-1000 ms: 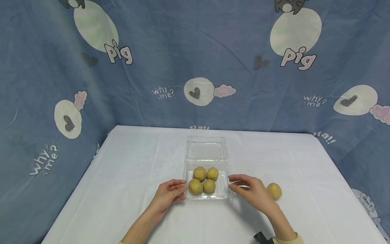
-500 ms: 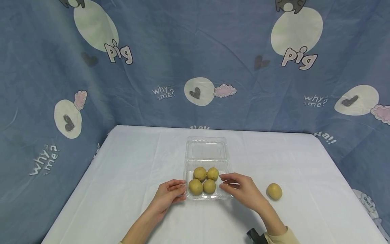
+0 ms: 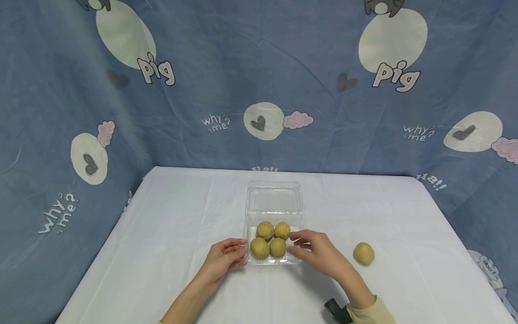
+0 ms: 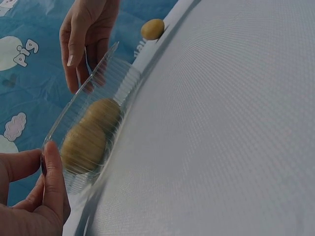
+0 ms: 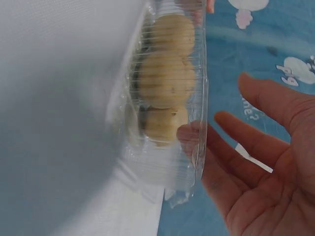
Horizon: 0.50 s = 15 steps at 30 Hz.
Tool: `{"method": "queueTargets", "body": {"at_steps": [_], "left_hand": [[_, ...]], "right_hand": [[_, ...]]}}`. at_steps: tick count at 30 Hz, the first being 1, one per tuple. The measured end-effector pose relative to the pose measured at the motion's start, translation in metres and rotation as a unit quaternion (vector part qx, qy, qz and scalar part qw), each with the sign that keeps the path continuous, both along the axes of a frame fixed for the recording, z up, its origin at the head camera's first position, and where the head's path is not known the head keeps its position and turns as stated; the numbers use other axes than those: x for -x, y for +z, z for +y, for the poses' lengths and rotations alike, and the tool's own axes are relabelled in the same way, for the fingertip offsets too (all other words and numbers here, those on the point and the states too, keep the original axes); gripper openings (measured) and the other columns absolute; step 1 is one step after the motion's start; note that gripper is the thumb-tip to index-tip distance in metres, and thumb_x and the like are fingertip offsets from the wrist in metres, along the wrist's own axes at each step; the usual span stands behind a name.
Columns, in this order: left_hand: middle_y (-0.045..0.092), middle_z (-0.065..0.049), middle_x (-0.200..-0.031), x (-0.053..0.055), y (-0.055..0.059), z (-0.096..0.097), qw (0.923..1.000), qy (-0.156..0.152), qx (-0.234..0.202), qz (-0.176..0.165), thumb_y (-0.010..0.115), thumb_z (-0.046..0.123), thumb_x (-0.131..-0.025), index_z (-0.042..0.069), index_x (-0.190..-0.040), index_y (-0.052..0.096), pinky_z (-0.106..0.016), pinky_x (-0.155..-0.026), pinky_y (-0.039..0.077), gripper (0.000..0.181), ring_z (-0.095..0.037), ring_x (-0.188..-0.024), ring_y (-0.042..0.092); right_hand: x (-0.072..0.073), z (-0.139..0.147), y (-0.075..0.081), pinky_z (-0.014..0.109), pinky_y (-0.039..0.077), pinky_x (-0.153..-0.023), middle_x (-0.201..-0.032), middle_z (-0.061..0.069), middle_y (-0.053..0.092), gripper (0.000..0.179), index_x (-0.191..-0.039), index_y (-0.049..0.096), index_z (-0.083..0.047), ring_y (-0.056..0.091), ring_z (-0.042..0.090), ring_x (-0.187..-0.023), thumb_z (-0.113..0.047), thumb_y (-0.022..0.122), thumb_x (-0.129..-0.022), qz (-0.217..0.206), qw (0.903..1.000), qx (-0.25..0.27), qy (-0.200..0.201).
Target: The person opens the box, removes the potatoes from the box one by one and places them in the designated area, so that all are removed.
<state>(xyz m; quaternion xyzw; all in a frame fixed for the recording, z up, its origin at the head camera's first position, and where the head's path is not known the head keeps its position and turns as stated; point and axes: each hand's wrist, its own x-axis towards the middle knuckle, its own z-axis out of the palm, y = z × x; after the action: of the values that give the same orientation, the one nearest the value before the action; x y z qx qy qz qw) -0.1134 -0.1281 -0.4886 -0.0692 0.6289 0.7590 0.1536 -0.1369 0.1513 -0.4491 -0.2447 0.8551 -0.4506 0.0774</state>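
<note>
A clear plastic clamshell box (image 3: 295, 257) stands on the white table with its lid (image 3: 274, 198) laid back. Several round yellow fruits (image 3: 260, 248) sit together in its base. My left hand (image 3: 221, 258) pinches the box's left rim between thumb and fingers, as the left wrist view also shows. Over the right part of the base reaches my right hand (image 3: 317, 254), fingers spread and relaxed, fingertips right beside the two right-hand fruits. In the right wrist view, some of its fingertips (image 5: 189, 135) show through the plastic wall close to a fruit (image 5: 165, 125).
One more yellow fruit (image 3: 364, 254) lies on the white tablecloth (image 3: 404, 225) to the right of the box, beyond my right forearm. A blue printed curtain (image 3: 194, 90) hangs behind the table and along its sides.
My right hand has moved left from the box's right edge to over its base, up to the fruits. My left hand, the box and the fruits have stayed in place.
</note>
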Motion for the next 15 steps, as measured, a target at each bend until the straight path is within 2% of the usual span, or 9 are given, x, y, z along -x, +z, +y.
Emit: {"method": "queueTargets", "body": {"at_steps": [10,15], "left_hand": [[0.063,-0.007,-0.092,0.0,0.0,0.0,1.0,-0.001,-0.005,-0.001,0.068,0.003,-0.09,-0.014,-0.123,0.052,-0.029,-0.076,0.06,0.04,-0.016,-0.079,0.064],[0.063,-0.007,-0.091,0.0,0.001,0.0,1.0,-0.001,-0.005,-0.003,0.067,0.002,-0.09,-0.015,-0.123,0.052,-0.029,-0.075,0.06,0.04,-0.016,-0.078,0.064]], "right_hand": [[0.004,-0.009,0.002,0.04,0.059,-0.079,-0.109,0.017,0.069,0.031,-0.114,0.067,0.005,0.068,0.024,-0.089,-0.015,0.071,-0.091,0.029,0.9973,-0.068,0.003],[0.004,-0.015,0.003,0.037,0.06,-0.073,-0.102,0.017,0.07,0.028,-0.11,0.068,0.005,0.068,0.023,-0.083,-0.013,0.071,-0.089,0.045,0.9937,-0.102,-0.011]]}}
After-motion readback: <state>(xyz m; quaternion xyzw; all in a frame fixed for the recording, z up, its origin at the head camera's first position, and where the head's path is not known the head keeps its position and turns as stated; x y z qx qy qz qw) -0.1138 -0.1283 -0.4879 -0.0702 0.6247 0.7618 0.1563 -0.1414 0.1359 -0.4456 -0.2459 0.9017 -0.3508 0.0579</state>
